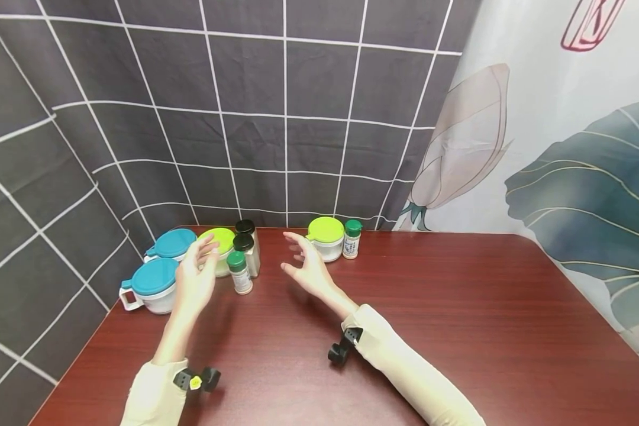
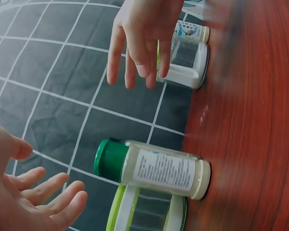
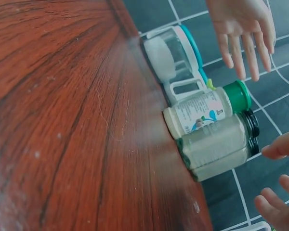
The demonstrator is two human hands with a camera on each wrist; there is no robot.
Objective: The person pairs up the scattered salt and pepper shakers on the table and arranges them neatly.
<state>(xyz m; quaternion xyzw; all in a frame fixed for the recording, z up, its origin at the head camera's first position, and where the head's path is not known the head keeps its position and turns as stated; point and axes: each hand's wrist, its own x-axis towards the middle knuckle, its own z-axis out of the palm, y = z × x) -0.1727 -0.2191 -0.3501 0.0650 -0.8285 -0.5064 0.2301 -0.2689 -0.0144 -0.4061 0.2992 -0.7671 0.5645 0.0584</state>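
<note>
My left hand (image 1: 196, 283) hovers over the left group of containers, fingers loosely bent and holding nothing. Just right of it stands a seasoning bottle (image 1: 239, 273) with a green cap, its label plain in the left wrist view. Behind that are two seasoning bottles (image 1: 251, 255) with black caps and a jar with a lime-green lid (image 1: 218, 239), partly hidden by the hand. Two jars with blue lids (image 1: 154, 278) sit further left. My right hand (image 1: 311, 269), empty with fingers spread, is in front of another lime-lidded jar (image 1: 327, 236); a second green-capped bottle (image 1: 352, 239) stands beside that jar.
A dark grid-patterned cloth (image 1: 255, 136) hangs behind and left of the reddish wooden table (image 1: 458, 307). Further right hangs a pale cloth (image 1: 538, 148) with flower and leaf prints. All the containers stand upright along the back and left edges.
</note>
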